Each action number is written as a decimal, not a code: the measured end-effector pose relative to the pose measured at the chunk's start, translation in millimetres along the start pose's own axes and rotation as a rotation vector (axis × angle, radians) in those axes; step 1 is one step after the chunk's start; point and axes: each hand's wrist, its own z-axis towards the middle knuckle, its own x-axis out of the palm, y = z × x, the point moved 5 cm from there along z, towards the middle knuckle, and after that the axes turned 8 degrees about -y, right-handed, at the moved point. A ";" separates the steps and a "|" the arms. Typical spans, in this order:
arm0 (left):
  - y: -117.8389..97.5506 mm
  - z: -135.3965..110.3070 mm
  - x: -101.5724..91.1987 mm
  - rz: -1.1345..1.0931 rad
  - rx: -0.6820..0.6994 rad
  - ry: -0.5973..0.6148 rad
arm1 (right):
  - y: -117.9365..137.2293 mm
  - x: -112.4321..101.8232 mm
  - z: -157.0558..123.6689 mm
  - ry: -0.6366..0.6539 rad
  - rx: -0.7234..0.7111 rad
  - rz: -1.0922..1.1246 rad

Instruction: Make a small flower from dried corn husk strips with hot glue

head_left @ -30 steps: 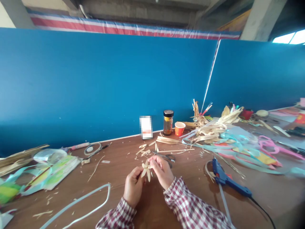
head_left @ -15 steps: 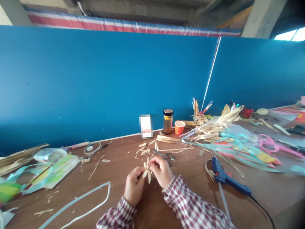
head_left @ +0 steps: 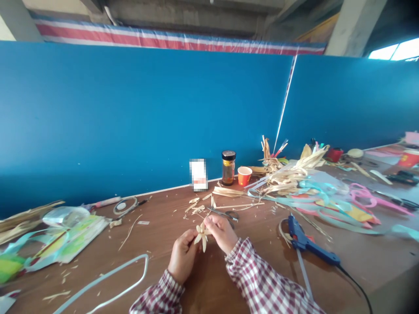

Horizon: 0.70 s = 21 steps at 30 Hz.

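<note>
A small pale flower made of dried husk petals [head_left: 204,240] is held above the brown table, between my two hands. My left hand [head_left: 182,256] is closed on it from below left, thumb and fingers pinched near its base. My right hand [head_left: 221,232] pinches a petal at its upper right between thumb and fingertips. Just beyond my right hand lies a pair of dark scissors [head_left: 231,214], partly hidden by that hand. Husk scraps [head_left: 197,208] lie scattered past the flower.
To the right lies a blue glue gun [head_left: 309,244] with its cable. Husks [head_left: 288,179], ribbon [head_left: 327,213] and pink scissors [head_left: 363,196] pile up at right. A lidded jar [head_left: 228,169] and red paper cup [head_left: 245,176] stand by the blue partition [head_left: 147,113]. A bent white strip [head_left: 108,275] lies left.
The view has shifted slightly, so the table things appear a little further left. Both hands still hold the flower, which is turned slightly; the right fingers have barely moved on the petal.
</note>
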 end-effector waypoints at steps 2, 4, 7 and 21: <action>0.7 0.4 1.9 -0.003 -0.015 0.048 | 0.3 -0.7 0.6 0.086 0.023 0.005; 0.7 0.0 3.3 0.006 -0.012 0.079 | 0.5 -1.7 0.8 0.147 0.042 0.020; -1.3 -1.0 4.0 0.049 0.015 0.102 | -2.1 -3.5 1.2 0.174 0.083 0.018; -15.6 -0.2 3.5 0.141 0.152 0.150 | -9.0 -7.4 2.8 0.164 0.126 -0.022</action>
